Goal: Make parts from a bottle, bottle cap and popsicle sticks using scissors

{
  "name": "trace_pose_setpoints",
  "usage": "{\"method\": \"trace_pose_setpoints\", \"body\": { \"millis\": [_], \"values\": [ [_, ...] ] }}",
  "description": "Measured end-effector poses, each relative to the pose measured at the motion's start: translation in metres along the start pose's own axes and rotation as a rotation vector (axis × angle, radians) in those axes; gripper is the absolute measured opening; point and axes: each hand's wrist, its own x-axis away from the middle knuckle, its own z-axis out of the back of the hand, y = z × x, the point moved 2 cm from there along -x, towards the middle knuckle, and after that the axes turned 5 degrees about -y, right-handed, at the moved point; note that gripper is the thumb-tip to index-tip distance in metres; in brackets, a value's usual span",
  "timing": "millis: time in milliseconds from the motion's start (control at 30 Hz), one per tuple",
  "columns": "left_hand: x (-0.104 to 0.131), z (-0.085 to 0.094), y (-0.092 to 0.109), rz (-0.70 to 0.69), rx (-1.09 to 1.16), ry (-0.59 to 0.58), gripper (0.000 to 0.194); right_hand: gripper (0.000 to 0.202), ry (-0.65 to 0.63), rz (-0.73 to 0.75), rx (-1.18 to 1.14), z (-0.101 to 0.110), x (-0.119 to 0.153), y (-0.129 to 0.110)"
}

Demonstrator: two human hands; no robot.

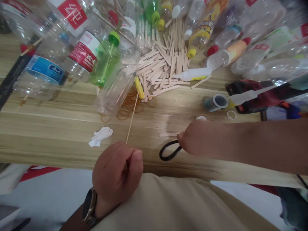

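Observation:
My left hand (117, 170), with a watch on its wrist, is closed round the lower end of a thin wooden skewer (135, 109), which points up and away over the table. Over the table's front part, my right hand (196, 136) is closed on a black loop (166, 157) that looks like a scissors handle; the rest of it is hidden. A flat wooden stick (168, 134) lies just beyond the loop, one end near my right fingertips. Crumpled white tissue (100, 136) rests on the wooden table (60, 134) beyond my left hand.
A heap of wooden sticks (161, 67) lies at the back middle, with rubber bands (131, 104) and a yellow object (139, 87) before it. Plastic bottles (106, 61) crowd the back. Right of centre are a small round container (216, 102), a glue bottle (243, 97) and a red-black tool (269, 93).

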Motion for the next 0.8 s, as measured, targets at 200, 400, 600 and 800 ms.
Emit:
{"method": "trace_pose_setpoints", "body": {
  "millis": [200,400,600,800],
  "values": [
    [0.004,0.002,0.005,0.008,-0.025,-0.002,0.018,0.027,-0.138,-0.134,-0.251,0.0,0.006,0.005],
    [-0.007,-0.005,0.011,0.047,-0.076,-0.008,0.019,0.04,-0.126,-0.185,-0.534,-0.003,0.009,0.016],
    [-0.028,-0.021,0.016,0.002,-0.135,-0.168,0.027,0.03,0.267,0.003,-0.471,-0.034,0.03,0.019],
    [-0.033,-0.033,0.032,-0.034,0.012,-0.547,0.024,0.026,1.016,0.129,0.419,-0.057,0.063,-0.003]
  ]
}}
